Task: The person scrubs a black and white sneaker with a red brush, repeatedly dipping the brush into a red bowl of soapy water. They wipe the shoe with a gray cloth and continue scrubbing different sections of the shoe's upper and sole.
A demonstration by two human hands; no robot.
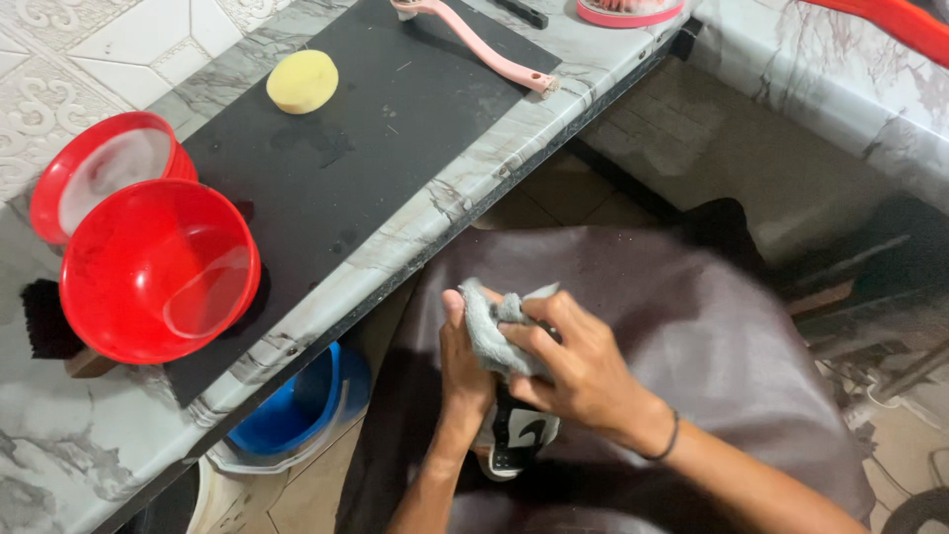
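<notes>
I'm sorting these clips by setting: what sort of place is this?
Probably a small shoe-cleaning workstation: a marble-patterned counter holds red bowls, a yellow sponge and a pink-handled brush, while both hands rub a grey cloth over a shoe on an aproned lap.

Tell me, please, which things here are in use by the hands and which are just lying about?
In use: grey cloth, black-and-white shoe, left hand, right hand.

Lying about: two red plastic bowls, round yellow sponge, pink long-handled brush, blue bucket, black mat.
</notes>
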